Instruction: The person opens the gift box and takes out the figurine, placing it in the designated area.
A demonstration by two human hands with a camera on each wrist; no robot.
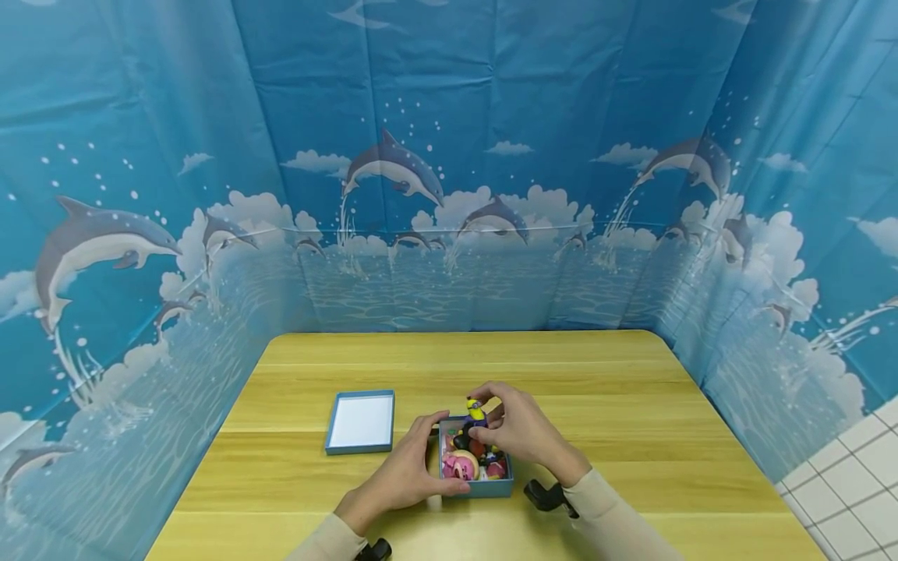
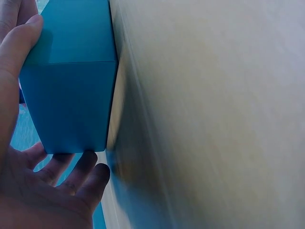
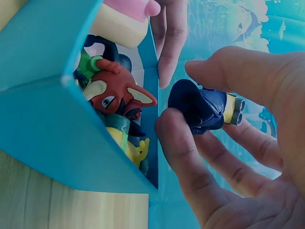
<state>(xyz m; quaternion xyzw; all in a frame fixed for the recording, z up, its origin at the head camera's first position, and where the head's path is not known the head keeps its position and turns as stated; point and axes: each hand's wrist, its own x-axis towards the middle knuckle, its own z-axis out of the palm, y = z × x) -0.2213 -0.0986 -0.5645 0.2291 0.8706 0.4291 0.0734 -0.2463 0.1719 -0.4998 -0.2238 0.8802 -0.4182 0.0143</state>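
1. My right grip point(image 1: 522, 425) is clamped on a Minion figurine point(image 1: 475, 413), the thumb and a finger pinching it from opposite sides.
2. In the head view the figurine stands roughly upright in my fingers, at the far right part of a blue box point(image 1: 484, 489), its yellow head and goggles showing above its dark blue-purple clothing. From my right wrist I see its dark underside turned toward the box, with a gap between it and the rim.
3. My left grip point(image 1: 414, 467) is clamped on the blue box: my thumb lies against the near wall and my fingers reach along the left wall to the far corner.
4. The box sits open on the table point(image 1: 596, 389). Inside, a pink bear figurine point(image 1: 459, 465) with a cream belly lies in the near left part.
5. A red-brown fox figurine point(image 3: 114, 88) in green and a yellow figurine point(image 3: 126, 138) lie close together in there, other small pieces crowded around them.
6. To the left of the box, well apart from it, a blue-edged lid point(image 1: 363, 421) lies with its white inside up.
7. Behind the table hangs a blue dolphin curtain point(image 1: 449, 78); white tiles point(image 1: 856, 483) show at the right.
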